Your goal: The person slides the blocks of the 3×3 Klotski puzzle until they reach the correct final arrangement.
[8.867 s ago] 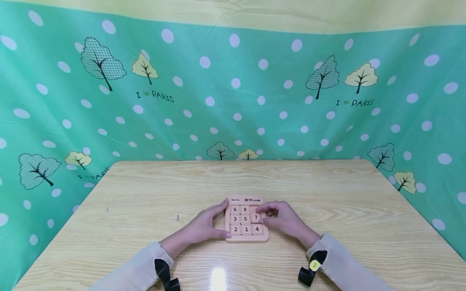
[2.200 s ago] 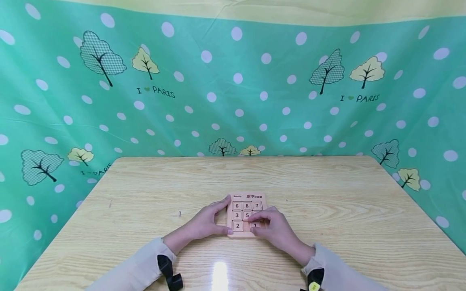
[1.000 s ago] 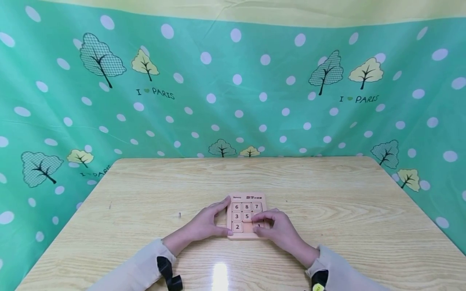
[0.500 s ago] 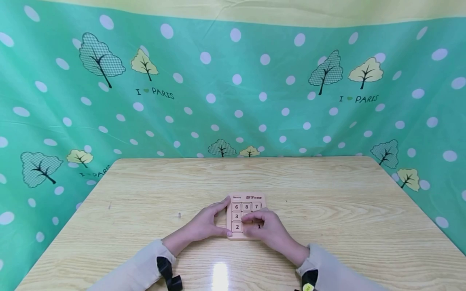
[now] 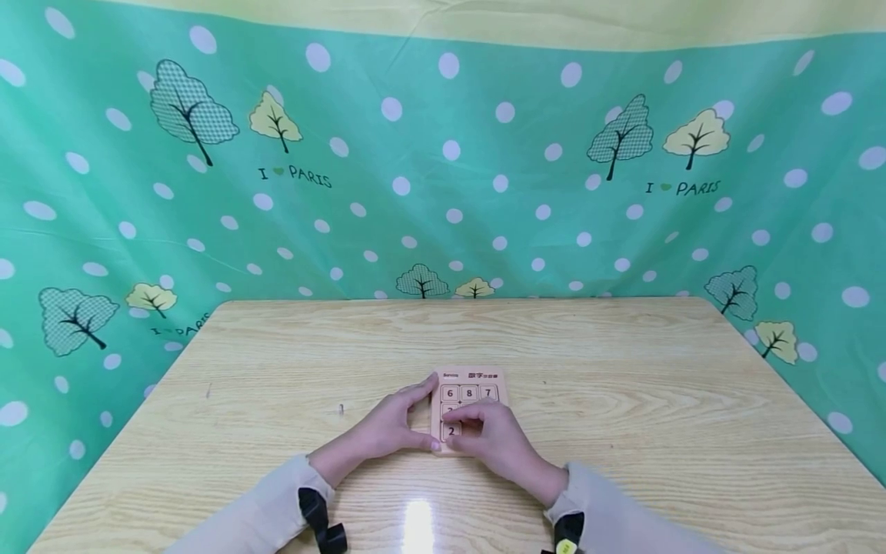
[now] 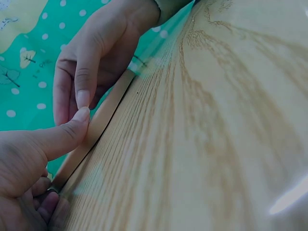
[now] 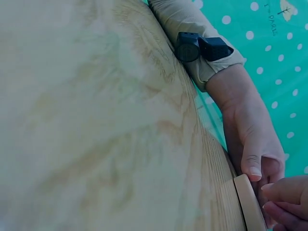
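A pink number sliding puzzle (image 5: 474, 372) lies flat on the table, its tiles 6, 8 and 7 in the top row. My left hand (image 5: 377, 427) grips the board's left side, index finger at the upper corner and thumb at the lower one. Over the lower rows is my right hand (image 5: 501, 438), whose thumb and index finger pinch the number 2 tile (image 5: 451, 432) at bottom left. It covers the middle and right of these rows, and most of the 3 tile. In the left wrist view both thumbs come close together above the puzzle's side edge (image 6: 98, 120).
The wooden table (image 5: 311, 331) extends around the board, with a bright light reflection near its front. A green dotted cloth (image 5: 450, 169) with printed trees hangs behind and at the sides. Black wrist cameras (image 5: 321, 522) sit on both sleeves.
The 7 tile went up to the top right corner, and the 1 tile slid right along the bottom row. My right hand then shifted left to the 2 tile. My left hand stayed put.
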Action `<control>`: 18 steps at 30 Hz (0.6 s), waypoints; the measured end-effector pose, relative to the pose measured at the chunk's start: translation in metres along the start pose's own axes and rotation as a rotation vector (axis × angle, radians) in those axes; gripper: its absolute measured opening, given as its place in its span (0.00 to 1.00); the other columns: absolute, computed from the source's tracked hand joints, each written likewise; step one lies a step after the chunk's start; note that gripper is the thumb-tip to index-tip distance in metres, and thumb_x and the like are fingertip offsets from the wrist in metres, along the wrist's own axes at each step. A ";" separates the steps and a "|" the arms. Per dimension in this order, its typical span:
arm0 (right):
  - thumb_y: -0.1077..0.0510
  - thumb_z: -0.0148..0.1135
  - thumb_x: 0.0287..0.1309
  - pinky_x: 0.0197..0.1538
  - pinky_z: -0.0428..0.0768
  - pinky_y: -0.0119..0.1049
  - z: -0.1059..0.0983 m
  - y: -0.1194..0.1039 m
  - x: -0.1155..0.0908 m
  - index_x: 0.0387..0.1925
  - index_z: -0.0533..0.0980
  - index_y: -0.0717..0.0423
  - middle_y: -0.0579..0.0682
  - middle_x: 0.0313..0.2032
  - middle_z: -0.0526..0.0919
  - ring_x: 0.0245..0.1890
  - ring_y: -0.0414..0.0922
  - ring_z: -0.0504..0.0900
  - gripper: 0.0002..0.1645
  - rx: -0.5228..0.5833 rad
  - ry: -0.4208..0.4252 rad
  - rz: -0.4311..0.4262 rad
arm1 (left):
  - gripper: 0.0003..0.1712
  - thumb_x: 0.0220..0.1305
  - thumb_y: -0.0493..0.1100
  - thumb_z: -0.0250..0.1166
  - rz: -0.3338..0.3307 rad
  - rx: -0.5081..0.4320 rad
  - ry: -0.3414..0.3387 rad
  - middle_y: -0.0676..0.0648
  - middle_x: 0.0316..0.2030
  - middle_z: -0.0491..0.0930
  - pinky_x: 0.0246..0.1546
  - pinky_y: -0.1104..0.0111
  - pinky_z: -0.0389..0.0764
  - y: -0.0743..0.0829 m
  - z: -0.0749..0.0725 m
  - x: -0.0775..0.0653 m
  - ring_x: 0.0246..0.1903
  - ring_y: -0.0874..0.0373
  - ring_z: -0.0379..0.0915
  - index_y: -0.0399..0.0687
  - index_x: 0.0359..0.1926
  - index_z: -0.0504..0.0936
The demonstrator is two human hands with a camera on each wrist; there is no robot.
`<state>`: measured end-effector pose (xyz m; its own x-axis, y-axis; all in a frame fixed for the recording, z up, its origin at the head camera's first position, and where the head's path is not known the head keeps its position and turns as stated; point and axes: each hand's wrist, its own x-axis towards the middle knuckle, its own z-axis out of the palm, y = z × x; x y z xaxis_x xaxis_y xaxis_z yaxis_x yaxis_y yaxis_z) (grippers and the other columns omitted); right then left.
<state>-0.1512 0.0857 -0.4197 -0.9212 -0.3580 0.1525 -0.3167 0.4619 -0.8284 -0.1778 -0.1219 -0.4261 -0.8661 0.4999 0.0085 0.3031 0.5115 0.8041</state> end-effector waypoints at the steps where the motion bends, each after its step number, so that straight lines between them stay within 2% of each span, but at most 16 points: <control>1: 0.62 0.71 0.42 0.44 0.73 0.31 0.001 0.000 0.000 0.39 0.84 0.54 0.46 0.37 0.82 0.40 0.44 0.74 0.16 -0.005 0.000 -0.004 | 0.61 0.40 0.54 0.77 0.000 -0.001 0.000 0.45 0.71 0.52 0.70 0.53 0.50 0.000 0.000 0.000 0.70 0.47 0.47 0.43 0.71 0.54; 8: 0.65 0.70 0.43 0.40 0.73 0.29 0.003 -0.002 0.002 0.38 0.84 0.56 0.46 0.37 0.84 0.37 0.42 0.75 0.15 -0.009 -0.005 -0.023 | 0.60 0.40 0.53 0.77 -0.001 -0.006 0.005 0.45 0.71 0.53 0.69 0.53 0.50 0.002 -0.001 0.000 0.70 0.47 0.48 0.42 0.71 0.54; 18: 0.65 0.70 0.42 0.40 0.74 0.31 0.008 -0.001 0.004 0.38 0.84 0.55 0.46 0.36 0.85 0.36 0.42 0.75 0.15 -0.056 0.019 -0.035 | 0.60 0.40 0.53 0.77 0.000 -0.009 0.012 0.44 0.71 0.54 0.69 0.51 0.50 0.001 0.001 0.000 0.70 0.45 0.48 0.42 0.71 0.54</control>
<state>-0.1532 0.0774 -0.4225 -0.9132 -0.3599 0.1914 -0.3606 0.4944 -0.7909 -0.1773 -0.1211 -0.4261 -0.8708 0.4914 0.0154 0.2995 0.5054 0.8093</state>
